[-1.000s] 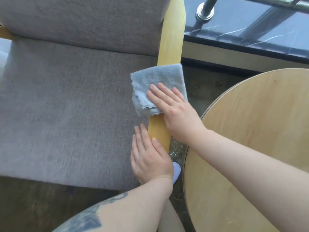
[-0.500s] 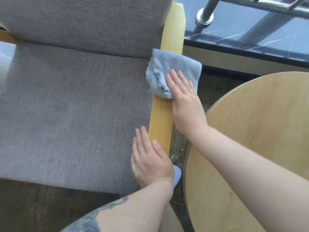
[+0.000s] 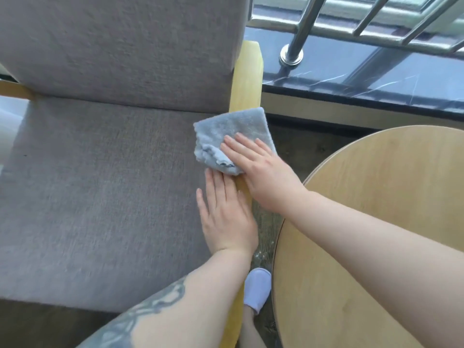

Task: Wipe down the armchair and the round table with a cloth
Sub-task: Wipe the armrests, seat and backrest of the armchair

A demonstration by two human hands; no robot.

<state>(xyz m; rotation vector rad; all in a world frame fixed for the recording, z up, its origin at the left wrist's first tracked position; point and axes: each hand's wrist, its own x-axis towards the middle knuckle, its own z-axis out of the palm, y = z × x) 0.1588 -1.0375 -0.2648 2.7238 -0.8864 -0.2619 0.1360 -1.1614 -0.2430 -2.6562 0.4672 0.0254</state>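
Hands: I count two, both bare and both flat, fingers stretched out.
Right hand (image 3: 261, 172): I see it pressed palm down on the cloth, fingers straight and close together, not curled around anything; it pins the cloth to the armrest.
Left hand (image 3: 226, 214): I see it lying open and flat, partly on the seat cushion and partly on the armrest, just below the cloth; it holds nothing. Its forearm carries a dark tattoo.
Cloth (image 3: 231, 131): one, light blue-grey and fluffy, folded into a rough square. It lies across the armrest, its left edge bunched and hanging over the seat side.
Armchair (image 3: 100, 184): one, with two grey fabric cushions, a seat and a back.
Armrest (image 3: 247, 81): one yellow wooden armrest on the chair's right side; a bit of the frame's wood shows at the far left too.
Desk (image 3: 376, 197): one round, light wooden top, just right of the armrest with a narrow strip of floor between them. My right forearm crosses over its edge.
Slipper (image 3: 257, 287): one, white, on the floor between chair and desk.
Railing (image 3: 298, 36): one metal railing on a dark marbled ledge behind.
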